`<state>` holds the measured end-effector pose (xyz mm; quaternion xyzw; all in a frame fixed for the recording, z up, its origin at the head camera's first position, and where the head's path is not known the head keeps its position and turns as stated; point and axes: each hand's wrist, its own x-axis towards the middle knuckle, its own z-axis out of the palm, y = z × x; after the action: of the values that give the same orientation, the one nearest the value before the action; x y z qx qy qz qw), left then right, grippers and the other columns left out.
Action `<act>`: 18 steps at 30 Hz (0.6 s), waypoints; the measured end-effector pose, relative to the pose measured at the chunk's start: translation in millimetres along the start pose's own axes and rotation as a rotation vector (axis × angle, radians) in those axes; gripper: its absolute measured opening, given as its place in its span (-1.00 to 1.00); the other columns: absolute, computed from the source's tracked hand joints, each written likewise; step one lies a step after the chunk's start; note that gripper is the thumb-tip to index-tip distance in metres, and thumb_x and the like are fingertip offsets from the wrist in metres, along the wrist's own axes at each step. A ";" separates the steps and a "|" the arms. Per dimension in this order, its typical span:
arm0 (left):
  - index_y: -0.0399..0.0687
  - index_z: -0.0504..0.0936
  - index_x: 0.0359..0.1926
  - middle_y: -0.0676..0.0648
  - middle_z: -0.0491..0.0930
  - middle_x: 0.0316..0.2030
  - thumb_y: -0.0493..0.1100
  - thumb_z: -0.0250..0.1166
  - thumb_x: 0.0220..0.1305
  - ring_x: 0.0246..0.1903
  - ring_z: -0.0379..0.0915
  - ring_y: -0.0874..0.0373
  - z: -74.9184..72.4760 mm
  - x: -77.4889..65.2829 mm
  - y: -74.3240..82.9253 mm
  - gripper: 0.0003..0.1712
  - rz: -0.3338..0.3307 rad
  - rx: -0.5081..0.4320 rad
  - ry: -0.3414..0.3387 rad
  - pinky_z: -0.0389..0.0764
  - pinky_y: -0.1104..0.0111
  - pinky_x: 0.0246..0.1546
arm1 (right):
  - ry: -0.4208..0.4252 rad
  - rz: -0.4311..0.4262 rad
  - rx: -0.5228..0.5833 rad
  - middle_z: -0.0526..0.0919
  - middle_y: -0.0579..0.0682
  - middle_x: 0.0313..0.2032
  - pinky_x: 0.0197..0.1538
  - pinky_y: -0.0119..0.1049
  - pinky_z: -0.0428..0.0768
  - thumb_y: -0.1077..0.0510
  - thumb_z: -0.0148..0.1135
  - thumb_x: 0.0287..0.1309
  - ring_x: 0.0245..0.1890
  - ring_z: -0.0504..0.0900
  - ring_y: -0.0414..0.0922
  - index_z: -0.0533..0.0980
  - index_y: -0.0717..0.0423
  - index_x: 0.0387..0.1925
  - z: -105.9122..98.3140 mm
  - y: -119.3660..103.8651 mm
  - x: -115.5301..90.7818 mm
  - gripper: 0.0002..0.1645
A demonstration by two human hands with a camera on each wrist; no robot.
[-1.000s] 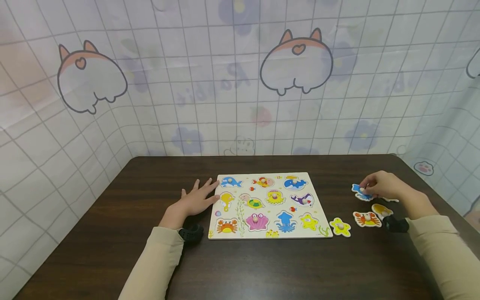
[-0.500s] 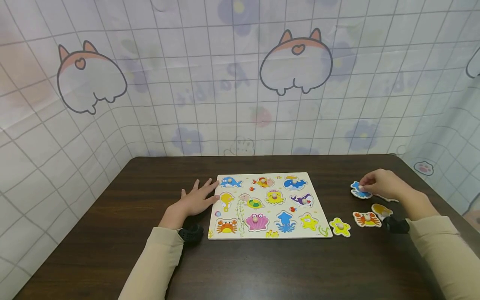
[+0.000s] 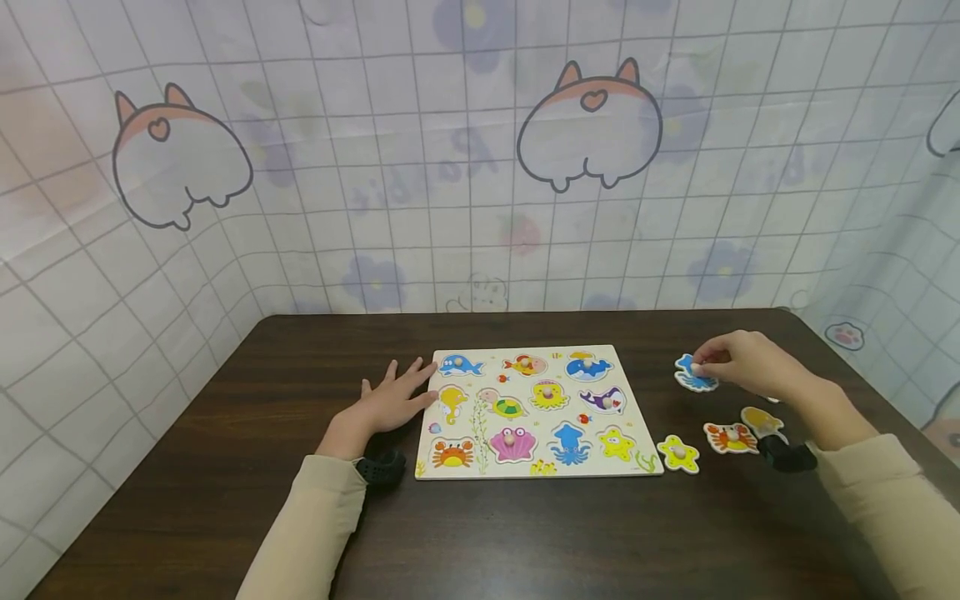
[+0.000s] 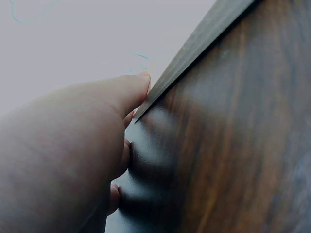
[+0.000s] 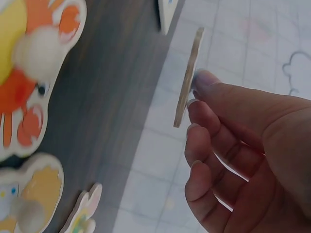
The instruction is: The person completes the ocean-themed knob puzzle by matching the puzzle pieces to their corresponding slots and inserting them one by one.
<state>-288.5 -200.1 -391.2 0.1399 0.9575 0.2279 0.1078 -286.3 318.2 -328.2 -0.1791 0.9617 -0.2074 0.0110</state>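
Note:
My right hand (image 3: 750,367) pinches a blue squid puzzle piece (image 3: 693,382) by its knob, right of the puzzle board. In the right wrist view the squid piece (image 5: 188,80) shows edge-on, raised above the dark table, thumb and index finger at its back. The cream board (image 3: 592,473) carries sea-animal pictures; several hold knobbed pieces, while the squid picture (image 3: 570,446) shows no knob. My left hand (image 3: 390,402) lies flat with fingers spread, fingertips and thumb at the board's left edge. The left wrist view shows the thumb tip over the board's edge (image 4: 189,53).
Right of the board lie a yellow starfish piece (image 3: 678,455), an orange crab piece (image 3: 731,438) and a yellow-orange piece (image 3: 761,419). Another piece (image 3: 772,400) is mostly hidden under the right hand. A patterned curtain (image 3: 480,208) hangs behind the table.
My right hand has moved left and away from the body with the squid piece, away from the piece beneath the hand. The left hand stays at the board's edge.

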 end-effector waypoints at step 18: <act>0.10 0.03 0.66 -0.20 -0.15 0.62 0.17 0.03 0.60 0.55 -0.52 -0.35 -0.5 -1.2 0.8 -0.23 -0.003 -0.002 -0.001 -0.49 -0.47 0.30 | -0.037 -0.131 0.063 0.69 -0.12 -0.34 -0.29 -0.24 0.63 0.12 0.44 0.27 -0.39 0.55 -0.17 0.70 0.27 -0.14 27.2 -58.3 -0.9 -0.73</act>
<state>-287.3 -200.0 -390.1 0.1383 0.9575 0.2285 0.1089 -263.1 258.2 -329.6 -0.2449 0.9405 -0.2346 0.0209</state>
